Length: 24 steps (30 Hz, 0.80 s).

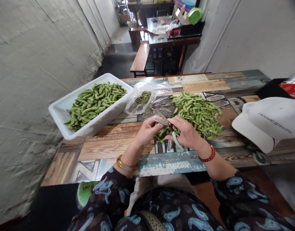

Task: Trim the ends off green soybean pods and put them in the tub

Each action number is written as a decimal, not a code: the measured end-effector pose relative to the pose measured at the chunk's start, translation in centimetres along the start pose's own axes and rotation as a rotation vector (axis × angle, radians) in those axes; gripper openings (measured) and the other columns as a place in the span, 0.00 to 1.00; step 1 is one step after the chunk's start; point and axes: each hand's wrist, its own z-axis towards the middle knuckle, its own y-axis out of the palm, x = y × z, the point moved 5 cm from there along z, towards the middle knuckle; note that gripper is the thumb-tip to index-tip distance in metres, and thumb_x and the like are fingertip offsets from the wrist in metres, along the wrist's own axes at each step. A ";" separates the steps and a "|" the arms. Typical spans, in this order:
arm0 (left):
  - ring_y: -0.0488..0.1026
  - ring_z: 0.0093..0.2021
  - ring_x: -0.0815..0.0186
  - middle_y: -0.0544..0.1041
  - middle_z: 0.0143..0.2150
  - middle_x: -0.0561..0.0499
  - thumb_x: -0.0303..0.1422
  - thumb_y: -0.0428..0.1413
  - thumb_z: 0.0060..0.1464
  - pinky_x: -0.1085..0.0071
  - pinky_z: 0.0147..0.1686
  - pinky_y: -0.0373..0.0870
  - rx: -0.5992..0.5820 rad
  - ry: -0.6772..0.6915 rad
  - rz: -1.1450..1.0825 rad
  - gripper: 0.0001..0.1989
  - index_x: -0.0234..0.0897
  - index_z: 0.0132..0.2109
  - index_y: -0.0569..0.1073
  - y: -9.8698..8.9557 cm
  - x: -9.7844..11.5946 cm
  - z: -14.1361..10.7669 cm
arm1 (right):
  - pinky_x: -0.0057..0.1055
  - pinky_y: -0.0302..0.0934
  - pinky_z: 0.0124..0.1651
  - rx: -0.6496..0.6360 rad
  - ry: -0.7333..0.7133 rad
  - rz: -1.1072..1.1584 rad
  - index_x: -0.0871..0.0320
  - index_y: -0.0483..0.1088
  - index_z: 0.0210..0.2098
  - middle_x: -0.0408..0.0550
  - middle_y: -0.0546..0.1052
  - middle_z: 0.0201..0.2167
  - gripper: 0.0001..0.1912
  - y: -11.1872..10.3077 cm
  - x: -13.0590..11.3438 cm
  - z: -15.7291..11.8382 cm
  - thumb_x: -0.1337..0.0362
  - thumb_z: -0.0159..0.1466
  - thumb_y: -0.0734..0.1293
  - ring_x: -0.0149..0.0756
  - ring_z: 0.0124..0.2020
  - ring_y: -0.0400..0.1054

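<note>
From my end, the biggest thing I see is the patterned worktop, running across the view below the forearms. A white tub sits on its left end, holding many green pods. At the far right lies a white cap, well apart from the hands. A loose pile of pods spreads just beyond my right hand, which hides part of its near edge. Between tub and pile, a clear plastic bag with small green scraps lies beyond my left hand. My right hand is clamped on the scissors, blades toward the left. My left hand's fingers bunch at the blades; I can't tell whether they pinch a pod.
</note>
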 end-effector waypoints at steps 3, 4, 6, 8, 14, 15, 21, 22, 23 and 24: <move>0.62 0.26 0.74 0.74 0.30 0.52 0.40 0.67 0.48 0.75 0.26 0.56 0.000 -0.005 0.006 0.14 0.34 0.37 0.79 -0.1 -0.1 0.1 | 0.41 0.71 0.43 -0.002 0.008 0.025 0.56 0.65 0.59 0.55 0.74 0.45 0.28 0.1 0.4 -0.2 0.56 0.62 0.72 0.42 0.37 0.72; 0.61 0.25 0.74 0.74 0.30 0.52 0.41 0.66 0.48 0.75 0.25 0.55 0.001 -0.004 0.009 0.14 0.34 0.37 0.79 -0.1 -0.1 0.1 | 0.40 0.71 0.41 -0.010 0.015 0.031 0.56 0.65 0.59 0.54 0.74 0.45 0.28 0.1 0.5 -0.2 0.56 0.63 0.72 0.40 0.36 0.71; 0.61 0.25 0.75 0.74 0.29 0.53 0.40 0.66 0.49 0.75 0.25 0.55 0.001 0.011 0.023 0.14 0.34 0.38 0.79 -0.2 0.1 0.1 | 0.38 0.71 0.40 -0.027 0.028 0.026 0.56 0.65 0.59 0.54 0.74 0.44 0.27 0.0 0.6 -0.3 0.56 0.63 0.71 0.39 0.34 0.70; 0.61 0.25 0.74 0.74 0.29 0.53 0.40 0.66 0.49 0.75 0.26 0.56 -0.012 0.024 0.056 0.14 0.34 0.37 0.79 -0.3 0.3 0.1 | 0.38 0.70 0.41 -0.039 0.033 0.010 0.57 0.66 0.59 0.54 0.74 0.43 0.27 -0.1 0.6 -0.3 0.56 0.63 0.71 0.39 0.35 0.71; 0.58 0.22 0.77 0.71 0.26 0.54 0.39 0.65 0.49 0.76 0.22 0.51 0.009 -0.044 0.062 0.13 0.32 0.36 0.76 -1.1 0.7 0.3 | 0.35 0.69 0.39 -0.041 0.076 -0.039 0.56 0.68 0.58 0.51 0.76 0.40 0.24 -0.7 0.7 -0.2 0.59 0.64 0.70 0.37 0.32 0.70; 0.58 0.21 0.77 0.70 0.27 0.55 0.38 0.64 0.49 0.77 0.21 0.49 0.036 -0.067 0.014 0.13 0.33 0.37 0.75 -1.4 0.8 0.4 | 0.36 0.70 0.39 -0.015 0.091 -0.049 0.56 0.68 0.58 0.51 0.76 0.41 0.24 -0.9 0.9 -0.2 0.58 0.64 0.70 0.37 0.31 0.70; 0.60 0.21 0.75 0.66 0.26 0.57 0.36 0.59 0.47 0.78 0.18 0.51 0.159 -0.136 -0.179 0.10 0.37 0.32 0.68 -3.7 1.0 0.9 | 0.43 0.71 0.47 0.139 0.156 -0.086 0.55 0.67 0.59 0.55 0.76 0.44 0.28 -1.9 2.1 -0.5 0.51 0.63 0.70 0.46 0.42 0.73; 0.60 0.21 0.75 0.66 0.26 0.57 0.37 0.60 0.48 0.78 0.18 0.51 0.169 -0.126 -0.108 0.10 0.37 0.31 0.67 -3.9 0.9 1.0 | 0.43 0.71 0.47 0.139 0.159 -0.081 0.55 0.67 0.59 0.55 0.76 0.44 0.28 -1.9 2.2 -0.5 0.51 0.63 0.69 0.46 0.42 0.73; 0.60 0.21 0.75 0.65 0.25 0.57 0.38 0.59 0.49 0.78 0.19 0.51 0.169 -0.109 -0.005 0.10 0.36 0.31 0.68 -4.1 0.7 1.1 | 0.43 0.71 0.47 0.133 0.161 -0.076 0.55 0.67 0.59 0.55 0.76 0.44 0.28 -1.8 2.1 -0.5 0.51 0.64 0.69 0.46 0.42 0.73; 0.59 0.21 0.74 0.66 0.24 0.56 0.38 0.59 0.51 0.77 0.20 0.51 0.157 -0.080 0.119 0.10 0.36 0.31 0.70 -4.1 0.5 1.3 | 0.42 0.71 0.47 0.125 0.161 -0.072 0.55 0.68 0.59 0.55 0.76 0.45 0.28 -1.7 2.1 -0.5 0.51 0.64 0.69 0.45 0.41 0.73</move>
